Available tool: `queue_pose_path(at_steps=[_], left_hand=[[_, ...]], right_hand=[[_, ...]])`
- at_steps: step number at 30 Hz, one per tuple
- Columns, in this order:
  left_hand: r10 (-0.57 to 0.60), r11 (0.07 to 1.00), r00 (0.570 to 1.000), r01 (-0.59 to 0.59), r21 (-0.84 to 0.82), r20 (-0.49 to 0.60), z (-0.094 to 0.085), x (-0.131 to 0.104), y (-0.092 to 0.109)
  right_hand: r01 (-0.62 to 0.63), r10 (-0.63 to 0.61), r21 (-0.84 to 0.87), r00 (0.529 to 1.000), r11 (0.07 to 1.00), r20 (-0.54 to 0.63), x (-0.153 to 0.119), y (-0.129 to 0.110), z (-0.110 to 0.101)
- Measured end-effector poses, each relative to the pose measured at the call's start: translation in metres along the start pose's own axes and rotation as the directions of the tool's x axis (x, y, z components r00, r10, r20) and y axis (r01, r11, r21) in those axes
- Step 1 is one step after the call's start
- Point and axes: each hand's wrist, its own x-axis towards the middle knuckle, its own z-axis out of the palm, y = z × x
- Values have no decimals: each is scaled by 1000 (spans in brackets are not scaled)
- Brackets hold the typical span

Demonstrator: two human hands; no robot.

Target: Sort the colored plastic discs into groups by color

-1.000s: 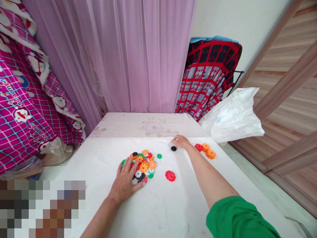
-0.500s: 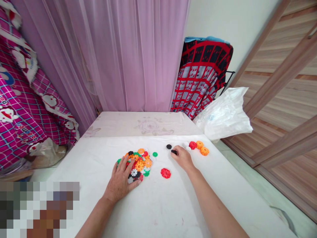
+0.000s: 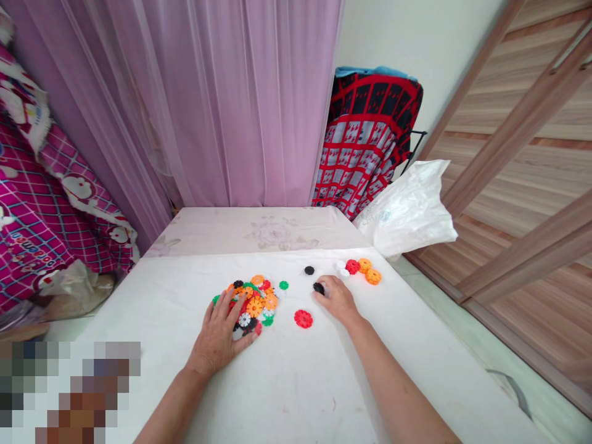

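Note:
My left hand lies with fingers spread over the left side of a pile of notched plastic discs in orange, red, green, white and black. Farther right, my right hand pinches a black notched disc between thumb and fingers, close to the tabletop. Another black disc lies just beyond it. A larger red disc rests on the cloth between my hands. One green disc sits at the pile's right edge.
White discs, a red disc and orange discs lie beyond my right hand. A white plastic bag stands at the right edge of the white-covered table. Purple curtains hang behind.
The whole view has shifted slightly. The black disc in my right hand has tilted and shows more of its face. My left hand stays on the pile.

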Motion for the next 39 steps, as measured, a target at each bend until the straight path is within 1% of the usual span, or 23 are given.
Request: queue_pose_path(at_steps=[3, 6, 8, 10, 16, 20, 26, 30, 34, 37, 39], left_hand=[[1, 1000, 1000, -1, -2, -4, 1, 0, 0], [-3, 1000, 1000, 3, -10, -11, 1, 0, 0], [-2, 1000, 1000, 2, -14, -7, 0, 0, 0], [-2, 1000, 1000, 2, -23, -6, 0, 0, 0], [-2, 999, 1000, 2, -39, -2, -2, 1, 1], [-8, 999, 1000, 7, -40, -7, -3, 1, 2], [-14, 999, 1000, 14, -46, -3, -4, 1, 2], [-15, 999, 1000, 15, -48, 0, -5, 1, 3], [-24, 998, 1000, 24, -66, -7, -5, 1, 4], [-31, 997, 999, 29, -74, -18, -5, 2, 4], [-28, 997, 999, 27, -73, -19, -6, 2, 4]], right_hand=[[57, -57, 8, 996, 998, 73, 1, 0, -5], [89, -92, 25, 981, 996, 171, 5, 3, -13], [106, -113, 40, 970, 994, 215, 8, 5, -17], [101, -112, 59, 964, 993, 240, 13, 7, -20], [29, -66, 124, 949, 992, 309, 26, 7, -24], [25, -63, 130, 952, 991, 300, 26, 7, -23], [39, -72, 148, 972, 988, 226, 14, 12, -19], [-5, -32, 214, 985, 977, 172, 5, 16, -18], [-40, 2, 237, 987, 971, 162, 3, 20, -19], [-78, 42, 231, 986, 970, 160, 1, 20, -22], [-79, 47, 194, 986, 978, 163, -4, 17, -26]])
